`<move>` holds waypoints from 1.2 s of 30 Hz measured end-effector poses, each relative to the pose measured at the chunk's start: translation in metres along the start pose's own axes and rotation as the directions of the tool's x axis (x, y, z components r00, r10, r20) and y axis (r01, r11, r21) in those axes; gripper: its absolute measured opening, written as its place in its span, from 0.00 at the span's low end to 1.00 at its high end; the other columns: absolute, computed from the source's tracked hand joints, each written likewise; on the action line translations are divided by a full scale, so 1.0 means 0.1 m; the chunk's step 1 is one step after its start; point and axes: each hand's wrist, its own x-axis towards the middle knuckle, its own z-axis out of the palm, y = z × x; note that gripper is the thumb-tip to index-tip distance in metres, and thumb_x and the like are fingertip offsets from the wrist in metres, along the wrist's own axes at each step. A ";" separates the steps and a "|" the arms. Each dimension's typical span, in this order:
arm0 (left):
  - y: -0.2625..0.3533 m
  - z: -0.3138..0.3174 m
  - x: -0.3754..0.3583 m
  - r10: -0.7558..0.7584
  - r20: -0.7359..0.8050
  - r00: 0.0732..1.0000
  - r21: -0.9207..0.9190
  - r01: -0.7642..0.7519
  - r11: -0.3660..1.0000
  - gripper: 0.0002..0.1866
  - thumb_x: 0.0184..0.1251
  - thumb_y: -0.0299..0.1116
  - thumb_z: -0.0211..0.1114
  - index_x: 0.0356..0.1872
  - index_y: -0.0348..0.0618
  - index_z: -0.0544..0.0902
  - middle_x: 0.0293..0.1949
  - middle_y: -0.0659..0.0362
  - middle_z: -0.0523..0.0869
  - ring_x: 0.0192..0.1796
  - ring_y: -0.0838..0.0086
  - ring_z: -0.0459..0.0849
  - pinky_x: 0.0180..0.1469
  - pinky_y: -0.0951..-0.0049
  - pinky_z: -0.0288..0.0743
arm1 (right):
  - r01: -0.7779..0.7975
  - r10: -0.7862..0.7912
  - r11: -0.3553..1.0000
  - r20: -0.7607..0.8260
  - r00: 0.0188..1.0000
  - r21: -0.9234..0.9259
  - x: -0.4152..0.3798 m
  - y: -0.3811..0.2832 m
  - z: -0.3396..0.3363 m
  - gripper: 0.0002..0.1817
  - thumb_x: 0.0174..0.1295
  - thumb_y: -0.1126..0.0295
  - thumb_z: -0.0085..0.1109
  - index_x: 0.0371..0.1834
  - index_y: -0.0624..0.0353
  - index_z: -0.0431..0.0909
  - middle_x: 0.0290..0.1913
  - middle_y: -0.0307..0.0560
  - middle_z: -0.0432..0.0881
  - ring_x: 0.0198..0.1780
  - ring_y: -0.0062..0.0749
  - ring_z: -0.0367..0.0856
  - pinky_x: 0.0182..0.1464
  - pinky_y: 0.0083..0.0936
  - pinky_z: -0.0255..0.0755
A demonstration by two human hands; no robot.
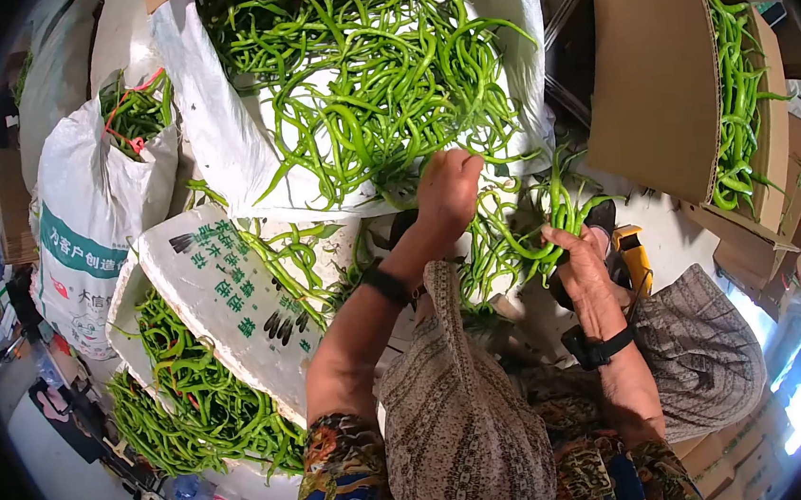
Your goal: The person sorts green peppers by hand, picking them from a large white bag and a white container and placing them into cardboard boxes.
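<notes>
A large heap of long green chili peppers [375, 71] lies on a white sack [259, 158] opened out in front of me. My left hand [451, 191] is closed at the near edge of this heap, knuckles up; its fingertips are turned away, so what they hold is hidden. To the right, my right hand [580, 258] grips a bunch of green chili peppers [559, 212], their tips sticking out beyond the thumb. More peppers [490, 233] lie low between the two hands. Both wrists wear dark bands.
At the left stands a full white sack [84, 221]. Nearer me, a white foam lid [222, 275] with green lettering leans by a foam box of peppers [193, 382]. A cardboard box [652, 76] holding peppers is at right, near a yellow object [634, 258].
</notes>
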 end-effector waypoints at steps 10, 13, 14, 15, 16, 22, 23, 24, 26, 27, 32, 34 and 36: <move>-0.07 0.20 -0.18 -0.241 0.172 0.955 -0.254 0.279 0.926 0.04 0.59 0.29 0.62 0.34 0.44 0.80 0.31 0.58 0.80 0.36 0.69 0.78 0.37 0.70 0.68 | -0.190 0.181 0.960 0.061 0.982 0.206 0.04 0.05 -0.05 0.12 0.54 0.83 0.62 0.42 0.67 0.78 0.37 0.49 0.84 0.36 0.33 0.82 0.43 0.26 0.77; -0.11 -0.07 -0.26 -0.442 0.547 0.711 -0.551 0.703 0.449 0.10 0.63 0.33 0.63 0.39 0.38 0.79 0.28 0.61 0.80 0.29 0.78 0.77 0.33 0.76 0.70 | -0.163 0.160 0.958 0.032 0.987 0.237 0.04 0.15 0.01 0.10 0.56 0.81 0.64 0.41 0.67 0.78 0.35 0.44 0.83 0.35 0.29 0.81 0.42 0.23 0.76; -0.01 -0.19 -0.22 -0.437 0.621 0.650 -0.562 0.759 0.329 0.11 0.63 0.33 0.63 0.40 0.37 0.79 0.28 0.62 0.80 0.29 0.79 0.77 0.33 0.76 0.70 | -0.155 0.156 0.958 0.016 0.988 0.242 0.02 0.16 0.05 0.11 0.55 0.81 0.65 0.42 0.65 0.77 0.36 0.44 0.83 0.35 0.28 0.81 0.42 0.23 0.76; 0.07 -0.25 -0.22 -0.417 0.695 0.586 -0.558 0.805 0.203 0.12 0.63 0.33 0.63 0.42 0.35 0.78 0.28 0.62 0.79 0.30 0.80 0.76 0.34 0.76 0.71 | -0.152 0.152 0.963 0.020 0.988 0.223 -0.02 0.14 0.08 0.12 0.55 0.81 0.65 0.42 0.64 0.77 0.36 0.44 0.83 0.35 0.28 0.81 0.42 0.23 0.76; 0.12 -0.25 -0.24 -0.414 0.693 0.590 -0.593 0.793 0.137 0.12 0.62 0.32 0.63 0.40 0.31 0.78 0.27 0.58 0.81 0.28 0.75 0.78 0.33 0.72 0.72 | -0.147 0.146 0.968 0.021 0.989 0.205 -0.05 0.09 0.12 0.13 0.55 0.81 0.65 0.43 0.64 0.77 0.36 0.44 0.83 0.35 0.28 0.81 0.42 0.23 0.77; 0.02 -0.40 -0.31 -0.475 0.374 0.797 -0.506 0.604 0.615 0.19 0.69 0.34 0.60 0.55 0.29 0.77 0.37 0.58 0.86 0.37 0.75 0.81 0.43 0.74 0.76 | -0.006 0.003 0.997 0.037 0.999 0.078 -0.11 -0.04 -0.02 0.16 0.56 0.79 0.64 0.48 0.64 0.76 0.41 0.47 0.85 0.40 0.29 0.82 0.47 0.24 0.76; 0.14 -0.57 -0.24 -0.503 0.399 0.767 -0.559 0.638 0.529 0.19 0.70 0.33 0.59 0.55 0.29 0.77 0.39 0.58 0.86 0.38 0.75 0.81 0.44 0.74 0.76 | 0.011 -0.017 0.997 0.085 0.996 0.073 -0.14 -0.09 -0.04 0.17 0.56 0.79 0.64 0.50 0.64 0.75 0.42 0.47 0.85 0.41 0.29 0.82 0.48 0.25 0.76; 0.26 -0.77 -0.14 -0.532 0.416 0.738 -0.607 0.660 0.443 0.18 0.70 0.32 0.58 0.56 0.29 0.77 0.40 0.58 0.86 0.40 0.76 0.81 0.45 0.75 0.76 | 0.008 -0.017 0.997 0.112 0.994 0.076 -0.18 -0.14 -0.03 0.19 0.58 0.78 0.64 0.52 0.64 0.74 0.44 0.47 0.84 0.43 0.28 0.82 0.49 0.25 0.76; 0.46 -1.01 -0.01 -0.531 0.451 0.717 -0.662 0.668 0.341 0.18 0.70 0.30 0.58 0.56 0.30 0.77 0.42 0.57 0.85 0.41 0.76 0.81 0.47 0.75 0.76 | -0.043 0.019 0.989 0.166 0.986 0.144 -0.20 -0.21 0.01 0.18 0.59 0.77 0.64 0.53 0.64 0.73 0.45 0.47 0.84 0.44 0.28 0.82 0.49 0.25 0.76; 0.55 -1.10 0.01 -0.504 0.470 0.725 -0.673 0.663 0.326 0.17 0.69 0.30 0.59 0.56 0.31 0.78 0.42 0.56 0.85 0.41 0.76 0.81 0.47 0.75 0.76 | -0.070 0.035 0.982 0.194 0.980 0.178 -0.21 -0.24 0.01 0.18 0.59 0.76 0.64 0.53 0.64 0.73 0.46 0.47 0.84 0.44 0.28 0.82 0.49 0.24 0.76; 0.81 -0.86 0.05 -0.107 0.350 0.931 -0.441 0.264 0.858 0.16 0.62 0.27 0.64 0.52 0.37 0.80 0.39 0.56 0.83 0.43 0.68 0.82 0.48 0.72 0.75 | -0.092 -0.099 0.908 0.422 0.901 0.409 -0.29 -0.32 0.32 0.20 0.63 0.75 0.62 0.58 0.64 0.71 0.50 0.46 0.82 0.51 0.29 0.81 0.57 0.25 0.75; 1.00 -0.73 0.09 0.048 0.239 0.970 -0.422 0.059 0.905 0.15 0.60 0.27 0.65 0.49 0.39 0.82 0.42 0.54 0.83 0.47 0.63 0.82 0.49 0.68 0.75 | -0.039 -0.118 0.921 0.372 0.921 0.388 -0.38 -0.50 0.55 0.19 0.63 0.75 0.62 0.56 0.64 0.72 0.50 0.47 0.82 0.51 0.29 0.80 0.57 0.27 0.74; 1.05 -0.88 0.21 -0.008 0.351 0.936 -0.492 0.191 0.850 0.15 0.61 0.27 0.64 0.50 0.39 0.82 0.42 0.53 0.83 0.47 0.64 0.82 0.50 0.69 0.75 | 0.071 -0.199 0.924 0.315 0.928 0.375 -0.36 -0.57 0.61 0.18 0.61 0.77 0.61 0.55 0.64 0.72 0.50 0.47 0.82 0.51 0.30 0.80 0.57 0.27 0.73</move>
